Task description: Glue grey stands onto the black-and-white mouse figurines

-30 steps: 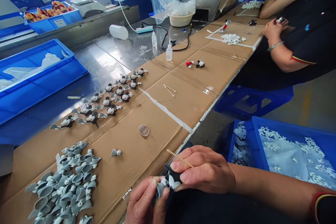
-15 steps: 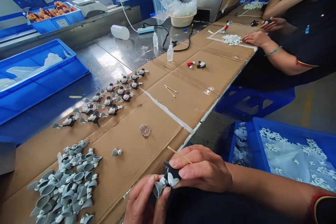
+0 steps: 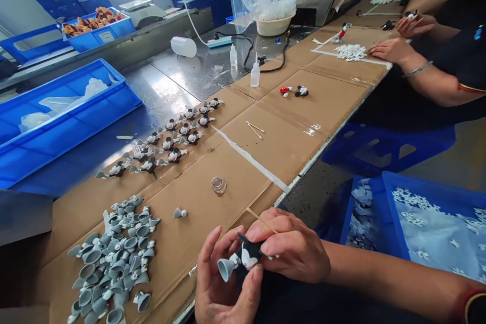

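Just off the table's near edge, my left hand and my right hand both grip a small black-and-white mouse figurine. A grey cone-shaped piece with a white hand sticks out from its left side. My left thumb presses the figurine from below, its other fingers curled behind. A thin wooden stick is pinched along my right fingers as well. To the left lies a heap of grey cone pieces, with one single cone piece apart from it. Behind, several assembled mouse figurines lie in rows.
Cotton swabs, a clear round blob, dropper bottles and a red figurine part are on the cardboard-covered table. Blue crates of white parts stand below right. A co-worker's hands work at the far right.
My left fingers have spread and shifted, the thumb now lower on the figurine, leaving the grey cone uncovered. The whole view has swung slightly left.
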`<state>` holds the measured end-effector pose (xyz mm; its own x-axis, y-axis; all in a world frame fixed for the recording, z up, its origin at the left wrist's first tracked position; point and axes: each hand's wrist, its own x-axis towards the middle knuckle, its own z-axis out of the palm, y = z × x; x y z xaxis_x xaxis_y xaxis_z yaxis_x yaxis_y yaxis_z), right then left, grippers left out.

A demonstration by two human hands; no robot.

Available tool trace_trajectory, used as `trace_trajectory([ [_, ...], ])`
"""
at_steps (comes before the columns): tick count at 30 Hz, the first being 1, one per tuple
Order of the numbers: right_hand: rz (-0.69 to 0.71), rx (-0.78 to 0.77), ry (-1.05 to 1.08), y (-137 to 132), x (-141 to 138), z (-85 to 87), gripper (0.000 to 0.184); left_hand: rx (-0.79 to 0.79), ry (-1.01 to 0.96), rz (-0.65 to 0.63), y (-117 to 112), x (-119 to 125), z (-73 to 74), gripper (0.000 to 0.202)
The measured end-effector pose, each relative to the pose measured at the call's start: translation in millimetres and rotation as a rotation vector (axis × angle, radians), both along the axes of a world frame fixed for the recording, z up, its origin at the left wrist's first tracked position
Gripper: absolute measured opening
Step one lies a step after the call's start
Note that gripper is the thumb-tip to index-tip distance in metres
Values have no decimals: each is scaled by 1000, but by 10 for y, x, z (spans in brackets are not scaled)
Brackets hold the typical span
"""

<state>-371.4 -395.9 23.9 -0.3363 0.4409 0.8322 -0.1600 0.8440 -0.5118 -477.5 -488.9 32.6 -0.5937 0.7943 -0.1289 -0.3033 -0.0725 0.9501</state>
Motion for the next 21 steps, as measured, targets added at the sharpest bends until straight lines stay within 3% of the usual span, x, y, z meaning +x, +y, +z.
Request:
trace_trajectory([
  [7, -84, -33, -7, -76, -60, -26, 10, -35, -92, 92, 11, 23, 47, 55],
  [14, -64, -24, -28, -102, -85, 19, 9, -54, -157, 135, -28, 3, 92, 56],
  [21, 30, -48, -91, -94, 16, 18, 43, 2, -150, 152, -181, -167, 165, 55],
])
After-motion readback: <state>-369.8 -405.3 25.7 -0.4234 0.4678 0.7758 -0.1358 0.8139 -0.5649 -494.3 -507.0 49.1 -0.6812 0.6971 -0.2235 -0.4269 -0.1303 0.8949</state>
